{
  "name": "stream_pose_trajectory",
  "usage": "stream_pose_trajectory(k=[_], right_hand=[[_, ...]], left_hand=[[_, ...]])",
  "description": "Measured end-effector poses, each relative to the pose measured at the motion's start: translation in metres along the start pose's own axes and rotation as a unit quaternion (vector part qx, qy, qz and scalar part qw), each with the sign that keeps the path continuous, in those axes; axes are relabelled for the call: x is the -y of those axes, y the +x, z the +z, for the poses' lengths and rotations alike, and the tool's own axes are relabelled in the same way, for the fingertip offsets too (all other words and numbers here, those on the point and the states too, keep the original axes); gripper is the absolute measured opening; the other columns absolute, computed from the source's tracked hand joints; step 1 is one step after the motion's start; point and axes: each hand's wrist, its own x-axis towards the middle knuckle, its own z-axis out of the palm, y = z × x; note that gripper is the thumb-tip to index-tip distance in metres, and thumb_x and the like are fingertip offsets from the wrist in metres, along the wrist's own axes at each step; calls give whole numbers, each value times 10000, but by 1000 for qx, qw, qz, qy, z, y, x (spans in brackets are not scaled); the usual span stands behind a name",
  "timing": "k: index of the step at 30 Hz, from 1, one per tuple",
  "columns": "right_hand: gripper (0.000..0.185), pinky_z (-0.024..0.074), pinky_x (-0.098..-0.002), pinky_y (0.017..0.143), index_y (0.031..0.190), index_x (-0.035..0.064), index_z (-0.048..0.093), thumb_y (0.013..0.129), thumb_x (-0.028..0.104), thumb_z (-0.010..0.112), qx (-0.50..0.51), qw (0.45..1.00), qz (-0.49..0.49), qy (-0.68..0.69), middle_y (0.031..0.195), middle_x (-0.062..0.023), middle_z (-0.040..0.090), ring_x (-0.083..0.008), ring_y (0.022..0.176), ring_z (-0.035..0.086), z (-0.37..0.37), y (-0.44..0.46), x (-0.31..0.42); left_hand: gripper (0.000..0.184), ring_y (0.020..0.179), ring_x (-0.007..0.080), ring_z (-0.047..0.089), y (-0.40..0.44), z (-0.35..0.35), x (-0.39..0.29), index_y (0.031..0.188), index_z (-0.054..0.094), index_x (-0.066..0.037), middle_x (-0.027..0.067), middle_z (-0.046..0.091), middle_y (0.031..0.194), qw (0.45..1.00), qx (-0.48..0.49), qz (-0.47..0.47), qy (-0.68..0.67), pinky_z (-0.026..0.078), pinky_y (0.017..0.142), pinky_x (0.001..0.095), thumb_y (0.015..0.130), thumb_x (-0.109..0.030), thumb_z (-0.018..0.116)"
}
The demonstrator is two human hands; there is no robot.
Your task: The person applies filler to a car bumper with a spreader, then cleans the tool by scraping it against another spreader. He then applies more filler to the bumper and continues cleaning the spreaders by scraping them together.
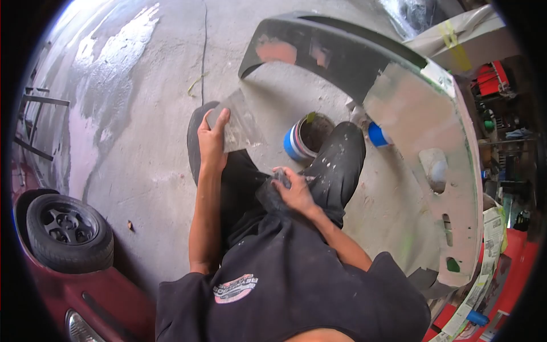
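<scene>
Left hand: The left hand [212, 137] is closed on the clear, greyish sheet [242, 130], with the thumb laid across its face.
Sheet: It is held up above the left leg, tilted. By its look it is thin and flat, marked with pale smears; its far edge is blurred.
Hold: It is gripped near one edge, perhaps so that most of the face is left uncovered.
Right hand: The right hand [296, 194] is held lower, in the lap, well apart from the left, its fingers curled on a dark grey piece [272, 195]. Whether this is a loose cloth or part of the clothing cannot be told.
Bucket: A blue-and-white bucket [292, 143] is stood between the knees, probably to be kept within reach.
Panel: A curved panel [413, 114], patched in pinkish grey, is set around the right side.
</scene>
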Motion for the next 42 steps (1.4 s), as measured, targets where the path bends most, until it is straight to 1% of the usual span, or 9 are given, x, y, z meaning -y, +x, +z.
stream_pose_trajectory(k=[5,9,12,17,21,23,29,34,42], right_hand=[[315,381,-221,674,1104,52,713,1155,285,507,-80,960,160,214,832,84,538,-6,755,427,-29,42,17],[411,315,-216,379,1169,55,638,1153,432,475,-46,880,237,410,630,40,410,-65,434,385,-43,73,6],[437,371,-218,378,1191,37,642,1159,429,452,39,807,203,553,614,20,434,-68,431,403,-57,78,8],[400,275,-230,355,1109,55,621,1150,426,477,-55,863,183,468,607,49,390,-45,423,348,-109,52,31],[401,286,-224,350,1106,57,619,1153,423,462,-151,875,160,431,605,40,395,-41,407,342,-157,6,26],[450,347,-227,350,1123,50,624,1159,452,426,-229,878,173,383,597,17,407,-64,397,380,-169,-12,21],[581,545,-387,454,1370,-37,573,1172,448,322,-107,734,3,670,702,-117,541,-231,495,549,-191,-45,-103],[417,378,-229,355,1217,10,609,1154,348,373,-335,845,155,387,637,-30,502,-104,405,451,-172,-16,-51],[393,241,-218,344,1038,102,569,1121,455,418,-406,849,244,234,587,52,407,-31,398,326,-158,3,-9]], left_hand=[[369,922,168,737,-14,-14,-11,1296,660,34,110,746,1119,998,28,-54,8,610,814,304,998,-164,754],[397,902,171,738,-43,2,-11,1281,669,60,106,749,1096,988,33,-58,139,604,806,299,969,-161,774],[370,905,166,729,-37,7,-1,1234,701,57,97,750,1065,981,60,-77,170,593,792,307,959,-175,788],[291,834,132,702,15,62,5,1101,757,40,77,758,953,963,85,15,256,570,761,324,960,-215,772],[262,865,388,758,118,109,57,1088,746,57,273,758,967,846,0,218,486,569,810,473,962,-162,677],[255,931,492,715,130,129,73,1121,744,60,307,738,1004,855,-16,264,446,550,854,535,971,-100,615],[485,1137,452,648,120,156,107,1433,570,70,272,629,1266,802,10,393,449,539,969,497,955,-12,566],[569,1197,468,615,115,164,117,1476,483,125,299,578,1323,778,5,405,480,523,1026,495,921,27,563],[662,1178,461,587,134,165,116,1508,414,164,301,524,1317,761,-10,401,510,530,1011,494,869,44,544]])
